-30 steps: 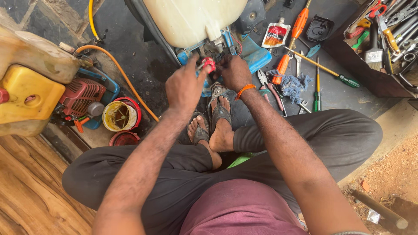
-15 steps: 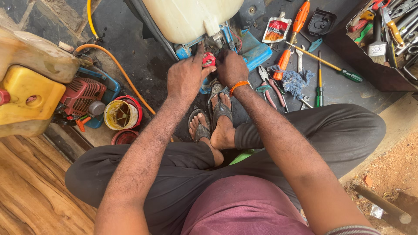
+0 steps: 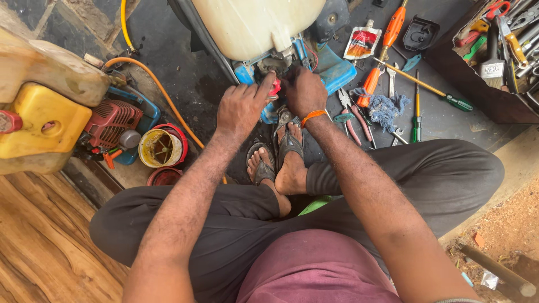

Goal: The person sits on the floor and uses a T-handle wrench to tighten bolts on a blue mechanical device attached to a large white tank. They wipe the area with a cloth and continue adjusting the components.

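Seated on the floor [image 3: 185, 73], feet in sandals [image 3: 283, 143] drawn up close to the work. Both hands at the underside of a sprayer machine with a cream tank [image 3: 252, 25] and blue base [image 3: 331, 70]. Left hand [image 3: 240, 109] has its fingers stretched forward, fingertip touching a small red part [image 3: 274, 88] at the engine; right hand [image 3: 303, 90], orange band on the wrist, is curled over the same spot, fingers clenched around something there, though what exactly they grip is hidden behind the knuckles. The red part sits between the two hands, just under the tank, tight against the metal fitting [image 3: 275, 64]. Risks as I judge them: the hands crowd one small point, so a slip could pinch a fingertip against metal or let a small piece drop into the dark gap by the feet. The tank leans overhead; a hard pull might tip it toward the legs. Thin red wires [image 3: 310, 56] run close by and could snag. Pliers [image 3: 348, 115], an orange-handled screwdriver [image 3: 382, 56] and a green-handled screwdriver [image 3: 416, 120] lie loose near the right knee, along with a blue rag [image 3: 387, 109]; an elbow sweep could scatter them. A second yellow machine [image 3: 42, 120] stands well apart at left.
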